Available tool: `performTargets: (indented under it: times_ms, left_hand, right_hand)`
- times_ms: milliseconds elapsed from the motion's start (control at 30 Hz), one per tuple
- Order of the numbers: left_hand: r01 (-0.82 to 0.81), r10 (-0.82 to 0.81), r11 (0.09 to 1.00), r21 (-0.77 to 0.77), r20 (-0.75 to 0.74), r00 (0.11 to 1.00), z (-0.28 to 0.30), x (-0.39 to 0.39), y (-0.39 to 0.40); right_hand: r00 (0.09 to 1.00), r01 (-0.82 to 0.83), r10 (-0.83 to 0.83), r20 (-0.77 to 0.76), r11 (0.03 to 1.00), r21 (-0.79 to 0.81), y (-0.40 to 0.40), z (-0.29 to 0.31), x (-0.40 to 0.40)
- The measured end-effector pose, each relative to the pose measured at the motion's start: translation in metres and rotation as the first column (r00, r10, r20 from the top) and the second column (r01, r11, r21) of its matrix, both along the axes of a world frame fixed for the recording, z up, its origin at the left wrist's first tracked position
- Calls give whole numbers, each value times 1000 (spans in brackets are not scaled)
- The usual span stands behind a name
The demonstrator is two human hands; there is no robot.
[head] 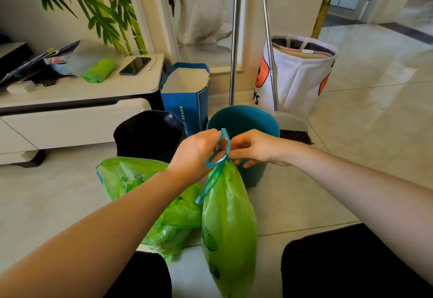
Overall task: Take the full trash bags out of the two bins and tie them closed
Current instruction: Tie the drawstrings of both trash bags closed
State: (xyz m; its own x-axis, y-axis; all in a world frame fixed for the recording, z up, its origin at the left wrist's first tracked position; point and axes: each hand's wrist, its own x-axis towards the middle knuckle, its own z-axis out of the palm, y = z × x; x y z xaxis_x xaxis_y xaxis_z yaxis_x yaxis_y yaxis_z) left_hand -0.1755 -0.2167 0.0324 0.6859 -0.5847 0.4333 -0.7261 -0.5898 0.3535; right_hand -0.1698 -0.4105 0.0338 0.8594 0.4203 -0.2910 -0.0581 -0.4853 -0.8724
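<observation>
Between the two hands, at the gathered neck of the tall green trash bag (pixel 228 222), the blue drawstring (pixel 220 154) loops upward, and both hands pinch it: the left hand (pixel 196 152) curls its fingers round the strand from the left, the right hand (pixel 253 147) nips it from the right, the fingertips of the two nearly meeting. The bag hangs straight below that grip, its neck cinched, its lower end down between the person's dark-clad knees. Under the left forearm a second green trash bag (pixel 131 180) lies slumped on the floor, its mouth loose. Just behind the left hand stands the black bin (pixel 147 133); just behind the right hand stands the teal bin (pixel 243 121), both without a bag. Farther back, left of the hands, a roll of green bags (pixel 99 70) lies on the worktop (pixel 82 91).
</observation>
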Motion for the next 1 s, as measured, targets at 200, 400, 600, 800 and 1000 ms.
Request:
performTargets:
  times_ms: [200, 400, 600, 800, 1000]
  left_hand:
    - [-32, 28, 999, -33, -128, 991, 1, 2, 2]
    - [-67, 43, 994, -88, -249, 968, 6, 5, 4]
    - [-94, 70, 993, -72, -278, 958, 11, 8, 8]
    - [-145, 129, 989, -22, -336, 933, 15, 11, 14]
    - [-135, 115, 990, -26, -387, 915, 13, 10, 16]
  right_hand:
    - [999, 34, -34, 1, 999, -6, 1, -1, 1]
    - [982, 176, -164, -93, 975, 137, 12, 4, 2]
    - [959, 285, -283, -32, 951, 117, 21, 8, 4]
    - [943, 316, -319, 93, 948, 46, 26, 9, 5]
    - [947, 319, -310, -79, 936, 146, 30, 9, 10]
